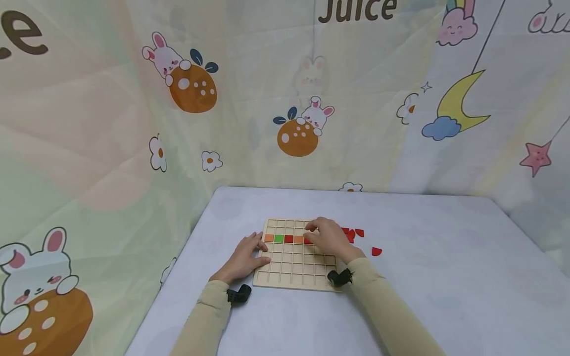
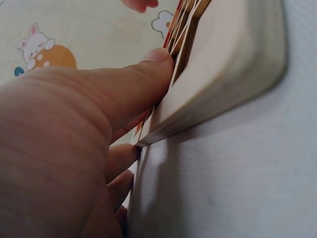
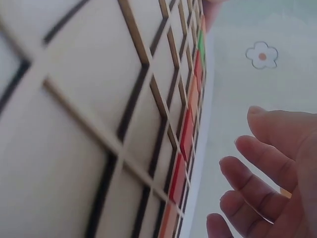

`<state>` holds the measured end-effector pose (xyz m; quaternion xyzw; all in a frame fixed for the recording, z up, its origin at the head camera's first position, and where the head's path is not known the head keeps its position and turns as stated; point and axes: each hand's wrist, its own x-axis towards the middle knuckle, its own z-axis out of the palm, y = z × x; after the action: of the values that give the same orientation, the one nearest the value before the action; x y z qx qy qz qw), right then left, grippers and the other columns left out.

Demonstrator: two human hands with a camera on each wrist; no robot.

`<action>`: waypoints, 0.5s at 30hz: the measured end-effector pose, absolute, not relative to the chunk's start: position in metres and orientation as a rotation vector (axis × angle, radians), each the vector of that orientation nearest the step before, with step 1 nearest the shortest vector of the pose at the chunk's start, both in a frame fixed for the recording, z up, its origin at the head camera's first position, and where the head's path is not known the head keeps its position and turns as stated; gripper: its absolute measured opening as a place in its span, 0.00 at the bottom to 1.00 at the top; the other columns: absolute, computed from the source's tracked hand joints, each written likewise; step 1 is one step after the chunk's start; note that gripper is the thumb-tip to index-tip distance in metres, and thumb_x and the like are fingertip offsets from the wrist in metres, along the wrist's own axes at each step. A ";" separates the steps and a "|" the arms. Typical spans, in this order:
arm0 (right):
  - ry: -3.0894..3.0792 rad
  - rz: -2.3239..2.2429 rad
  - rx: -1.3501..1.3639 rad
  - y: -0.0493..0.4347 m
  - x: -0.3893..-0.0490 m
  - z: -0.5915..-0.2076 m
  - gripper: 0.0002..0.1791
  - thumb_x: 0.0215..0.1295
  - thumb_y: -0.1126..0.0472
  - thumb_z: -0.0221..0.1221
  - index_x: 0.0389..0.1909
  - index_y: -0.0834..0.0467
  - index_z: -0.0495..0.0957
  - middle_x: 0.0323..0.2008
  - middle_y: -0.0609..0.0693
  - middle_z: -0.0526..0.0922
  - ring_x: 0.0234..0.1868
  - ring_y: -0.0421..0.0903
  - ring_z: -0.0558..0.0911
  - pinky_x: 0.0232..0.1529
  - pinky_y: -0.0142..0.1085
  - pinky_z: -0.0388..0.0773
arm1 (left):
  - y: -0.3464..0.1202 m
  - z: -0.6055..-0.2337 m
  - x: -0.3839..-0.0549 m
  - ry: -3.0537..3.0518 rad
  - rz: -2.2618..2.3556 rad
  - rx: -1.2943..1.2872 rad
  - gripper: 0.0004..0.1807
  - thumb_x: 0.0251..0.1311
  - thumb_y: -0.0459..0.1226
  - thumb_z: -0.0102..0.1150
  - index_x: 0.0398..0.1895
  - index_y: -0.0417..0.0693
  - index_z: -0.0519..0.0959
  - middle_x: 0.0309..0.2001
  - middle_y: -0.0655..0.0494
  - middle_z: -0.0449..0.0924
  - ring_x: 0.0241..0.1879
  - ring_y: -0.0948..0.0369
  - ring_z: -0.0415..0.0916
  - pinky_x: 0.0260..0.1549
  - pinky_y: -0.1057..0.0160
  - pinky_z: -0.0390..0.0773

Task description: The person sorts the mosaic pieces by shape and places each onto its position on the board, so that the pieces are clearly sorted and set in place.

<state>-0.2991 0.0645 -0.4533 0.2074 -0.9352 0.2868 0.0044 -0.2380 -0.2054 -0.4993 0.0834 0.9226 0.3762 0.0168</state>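
A pale wooden grid board [image 1: 289, 277] lies on the table. One row near its far side holds square tiles: an orange tile [image 1: 269, 238], a green tile [image 1: 278, 239], a red tile [image 1: 288, 239] and more orange and red ones continuing under the right hand. My left hand [image 1: 244, 257] rests at the board's left edge. Its thumb [image 2: 148, 74] lies straight on the rim while the other fingers touch along the side. Over the right part of that row hovers my right hand [image 1: 329, 238], fingers loosely bent and spread, with nothing between them in the right wrist view.
Several red pieces [image 1: 351, 236] with curved edges lie just right of the board, partly behind the right hand. Another red piece [image 1: 376, 251] sits apart, nearer me. The white table [image 1: 445, 277] ends at a printed cloth backdrop [image 1: 249, 99].
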 end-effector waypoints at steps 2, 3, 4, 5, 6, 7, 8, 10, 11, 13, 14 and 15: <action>-2.919 0.924 0.626 0.073 -0.298 -0.452 0.14 0.64 0.51 0.63 0.47 0.53 0.83 0.43 0.46 0.82 0.46 0.48 0.78 0.49 0.44 0.79 | -0.205 -0.499 -0.238 2.866 1.169 0.252 0.11 0.57 0.43 0.69 0.37 0.57 0.75 0.75 0.47 0.56 0.76 0.49 0.43 0.75 0.46 0.39; -2.920 0.938 0.603 0.078 -0.298 -0.451 0.14 0.64 0.51 0.63 0.48 0.53 0.83 0.44 0.46 0.82 0.47 0.48 0.77 0.49 0.45 0.79 | -0.205 -0.500 -0.239 2.867 1.163 0.245 0.11 0.57 0.43 0.69 0.37 0.57 0.75 0.75 0.47 0.55 0.76 0.49 0.42 0.75 0.47 0.39; -2.920 0.946 0.583 0.082 -0.298 -0.451 0.15 0.64 0.51 0.63 0.48 0.53 0.83 0.44 0.46 0.82 0.47 0.48 0.77 0.49 0.45 0.79 | -0.205 -0.500 -0.239 2.872 1.160 0.244 0.11 0.57 0.43 0.69 0.37 0.57 0.75 0.75 0.47 0.56 0.76 0.49 0.43 0.75 0.47 0.39; -2.920 0.951 0.571 0.086 -0.298 -0.450 0.15 0.65 0.51 0.63 0.48 0.53 0.83 0.45 0.46 0.82 0.47 0.49 0.77 0.49 0.46 0.79 | -0.205 -0.501 -0.239 2.878 1.157 0.244 0.11 0.57 0.43 0.69 0.37 0.57 0.75 0.75 0.47 0.56 0.76 0.48 0.43 0.75 0.46 0.40; -2.918 0.959 0.554 0.090 -0.298 -0.450 0.15 0.65 0.52 0.63 0.48 0.54 0.83 0.45 0.47 0.82 0.48 0.50 0.77 0.50 0.46 0.79 | -0.206 -0.502 -0.239 2.884 1.154 0.244 0.11 0.56 0.43 0.69 0.37 0.57 0.75 0.75 0.47 0.56 0.76 0.48 0.43 0.75 0.46 0.40; -2.917 0.964 0.538 0.094 -0.298 -0.449 0.15 0.64 0.52 0.63 0.48 0.54 0.83 0.45 0.47 0.82 0.48 0.51 0.77 0.50 0.47 0.79 | -0.206 -0.502 -0.239 2.886 1.154 0.243 0.11 0.56 0.43 0.69 0.37 0.57 0.75 0.75 0.47 0.56 0.76 0.48 0.43 0.75 0.46 0.40; -2.913 0.962 0.531 0.098 -0.298 -0.450 0.15 0.64 0.52 0.63 0.49 0.54 0.83 0.45 0.48 0.82 0.48 0.52 0.77 0.50 0.48 0.79 | -0.206 -0.503 -0.240 2.887 1.158 0.243 0.11 0.56 0.43 0.69 0.36 0.57 0.75 0.75 0.47 0.56 0.76 0.48 0.43 0.75 0.46 0.40; -2.901 0.960 0.520 0.105 -0.299 -0.450 0.16 0.64 0.52 0.63 0.49 0.55 0.83 0.44 0.48 0.83 0.48 0.53 0.77 0.50 0.48 0.78 | -0.206 -0.504 -0.240 2.888 1.167 0.245 0.12 0.56 0.43 0.70 0.36 0.57 0.75 0.74 0.47 0.57 0.76 0.48 0.44 0.74 0.45 0.41; -2.897 0.956 0.519 0.108 -0.299 -0.451 0.16 0.64 0.52 0.63 0.49 0.55 0.83 0.44 0.49 0.83 0.48 0.53 0.78 0.49 0.48 0.78 | -0.206 -0.504 -0.240 2.883 1.172 0.246 0.12 0.56 0.43 0.70 0.36 0.57 0.75 0.75 0.47 0.56 0.76 0.48 0.43 0.74 0.45 0.40; -2.890 0.954 0.507 0.115 -0.299 -0.452 0.15 0.64 0.52 0.64 0.48 0.55 0.83 0.44 0.49 0.83 0.46 0.52 0.78 0.46 0.46 0.79 | -0.205 -0.504 -0.240 2.876 1.180 0.246 0.12 0.56 0.43 0.70 0.36 0.58 0.75 0.75 0.47 0.56 0.76 0.48 0.43 0.74 0.45 0.40; -2.889 0.950 0.505 0.118 -0.299 -0.452 0.15 0.64 0.52 0.64 0.48 0.55 0.83 0.43 0.49 0.83 0.44 0.51 0.78 0.45 0.45 0.79 | -0.205 -0.504 -0.240 2.878 1.180 0.250 0.12 0.56 0.43 0.70 0.36 0.58 0.75 0.75 0.47 0.56 0.76 0.48 0.43 0.75 0.46 0.39; -2.891 0.950 0.495 0.121 -0.299 -0.452 0.16 0.64 0.52 0.64 0.48 0.55 0.83 0.43 0.49 0.83 0.43 0.50 0.78 0.44 0.44 0.79 | -0.204 -0.504 -0.240 2.880 1.176 0.254 0.12 0.56 0.42 0.70 0.36 0.58 0.75 0.74 0.47 0.57 0.76 0.48 0.44 0.75 0.46 0.39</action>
<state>-0.2989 0.1212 -0.4523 0.1604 -0.9373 0.3080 0.0290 -0.2403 -0.2045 -0.5038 0.0812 0.9227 0.3768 0.0102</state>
